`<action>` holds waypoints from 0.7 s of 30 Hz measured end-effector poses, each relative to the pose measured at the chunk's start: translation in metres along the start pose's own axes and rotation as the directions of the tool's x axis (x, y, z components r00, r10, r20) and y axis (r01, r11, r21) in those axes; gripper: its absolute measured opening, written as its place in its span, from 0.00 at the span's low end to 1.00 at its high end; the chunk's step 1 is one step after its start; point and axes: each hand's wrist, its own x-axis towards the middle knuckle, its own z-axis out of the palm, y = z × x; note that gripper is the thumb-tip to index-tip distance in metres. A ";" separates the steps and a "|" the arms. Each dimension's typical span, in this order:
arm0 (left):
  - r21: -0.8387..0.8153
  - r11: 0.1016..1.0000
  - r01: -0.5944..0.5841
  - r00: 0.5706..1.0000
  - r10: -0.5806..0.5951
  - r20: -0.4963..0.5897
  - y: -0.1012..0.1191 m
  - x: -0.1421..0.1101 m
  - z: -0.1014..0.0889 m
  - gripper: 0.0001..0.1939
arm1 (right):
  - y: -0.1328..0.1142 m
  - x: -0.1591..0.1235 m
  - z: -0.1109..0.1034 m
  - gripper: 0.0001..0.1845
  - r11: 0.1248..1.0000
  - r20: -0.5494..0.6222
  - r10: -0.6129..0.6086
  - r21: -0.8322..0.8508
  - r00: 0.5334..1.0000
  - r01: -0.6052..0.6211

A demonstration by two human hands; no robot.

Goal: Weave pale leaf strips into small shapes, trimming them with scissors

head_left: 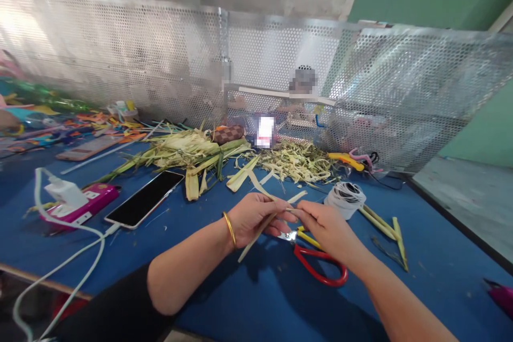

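My left hand [256,216], with a gold bangle on its wrist, is closed on a pale palm-leaf strip [256,235] that runs down-left from my fingers. My right hand [324,224] pinches the same strip's upper end, the two hands meeting at the fingertips above the blue table [240,288]. Red-handled scissors [316,262] lie on the table just under my right hand. A coil of white wire [345,196] sits just beyond my right hand.
A pile of green-yellow leaves [188,152] and shredded leaf scraps [298,163] lie ahead. A phone [146,197] with a white cable, a pink power bank [82,206], several cut leaf sticks [387,227] and a perforated metal screen [280,64] with a person behind it surround the spot.
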 end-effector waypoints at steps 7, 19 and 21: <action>0.052 0.998 -0.023 0.998 0.026 -0.059 -0.002 0.002 0.000 0.07 | -0.003 0.001 -0.010 0.20 0.998 0.052 0.052 0.022 0.997 -0.053; 0.045 0.999 -0.008 0.999 0.010 -0.043 0.001 0.005 -0.004 0.14 | 0.000 0.003 -0.012 0.27 0.934 0.122 0.221 0.259 0.968 -0.246; 0.076 0.997 -0.008 0.999 0.012 -0.045 0.000 0.004 -0.002 0.13 | 0.002 0.005 -0.006 0.29 0.849 0.116 0.304 0.416 0.945 -0.325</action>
